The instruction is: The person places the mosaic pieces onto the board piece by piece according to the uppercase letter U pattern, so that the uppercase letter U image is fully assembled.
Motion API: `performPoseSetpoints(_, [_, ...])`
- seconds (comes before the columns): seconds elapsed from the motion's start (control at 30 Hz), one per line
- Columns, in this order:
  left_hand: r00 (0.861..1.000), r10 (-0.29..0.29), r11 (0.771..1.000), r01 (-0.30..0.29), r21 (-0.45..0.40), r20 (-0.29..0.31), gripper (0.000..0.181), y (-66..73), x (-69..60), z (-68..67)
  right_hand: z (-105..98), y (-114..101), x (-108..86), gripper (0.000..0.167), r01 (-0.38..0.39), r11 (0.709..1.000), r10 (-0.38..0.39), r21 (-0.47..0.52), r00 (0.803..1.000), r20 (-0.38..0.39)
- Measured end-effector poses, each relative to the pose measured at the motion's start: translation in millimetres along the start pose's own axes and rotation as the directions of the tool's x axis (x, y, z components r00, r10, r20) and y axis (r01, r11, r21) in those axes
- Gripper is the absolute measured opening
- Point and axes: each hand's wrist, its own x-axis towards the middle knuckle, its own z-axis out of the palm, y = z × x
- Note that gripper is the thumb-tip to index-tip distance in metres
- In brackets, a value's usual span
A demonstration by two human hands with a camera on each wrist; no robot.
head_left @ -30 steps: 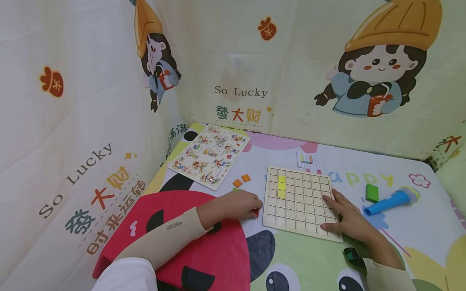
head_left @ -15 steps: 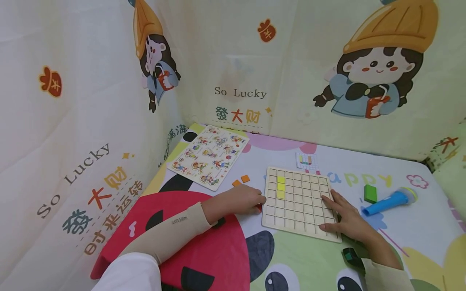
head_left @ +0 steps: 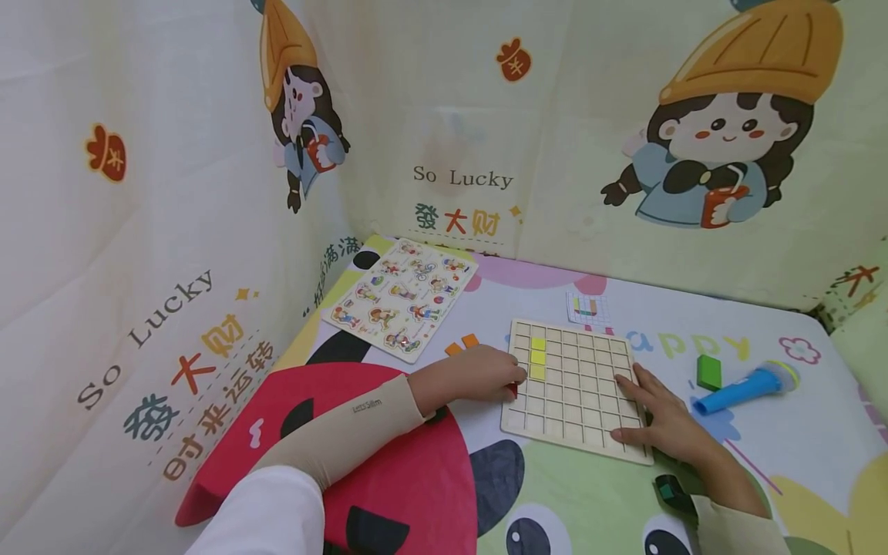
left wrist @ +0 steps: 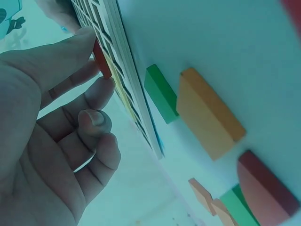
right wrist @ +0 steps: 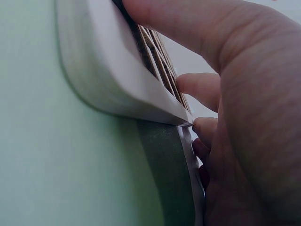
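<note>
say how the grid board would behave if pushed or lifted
The grid board is probably stiff, given its flat shape and thick edge. Lying flat, it would likely slide rather than tip. The yellow tiles might fall out if it tilts, since nothing covers them.

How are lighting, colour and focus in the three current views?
Head: soft, even light, the grid lines on the board readable; left wrist: a strong blue-green cast and washed-out background, the left hand and red tile fairly distinct; right wrist: dimmer, the right hand in shade, the board's near corner blurred.
</note>
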Motion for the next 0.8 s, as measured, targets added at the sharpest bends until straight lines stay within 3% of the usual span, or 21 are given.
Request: performPoseSetpoints(0.8, [1.000, 0.004, 1.000, -0.004, 0.007, 0.027, 0.014, 6.7, 40.4, -1.4, 0.8, 2.5, -0.4, 0.103, 0.005, 1.000, -0.005, -0.003, 1.000, -0.005])
